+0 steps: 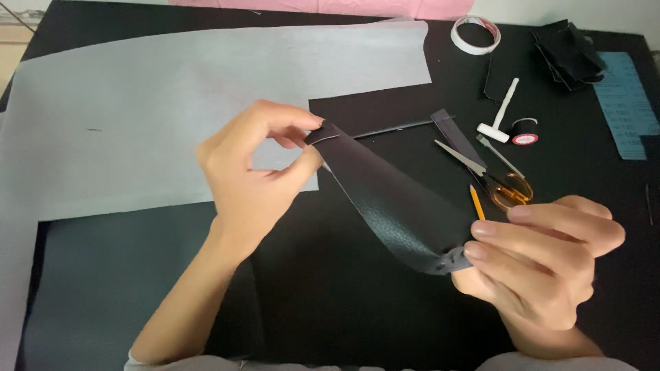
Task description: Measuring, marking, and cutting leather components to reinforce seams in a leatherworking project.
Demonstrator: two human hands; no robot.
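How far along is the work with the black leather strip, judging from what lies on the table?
Looks done: the black leather strip is already cut out, and the scissors lie set down beside it. In hand: the left hand pinches its upper end, the right hand its lower end, where there seem to be stitches or holes. Left: unclear; the thread spool and tape roll lie untouched.

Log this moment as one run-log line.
left hand: pinches leather strip end | right hand: pinches other end | scissors: on table
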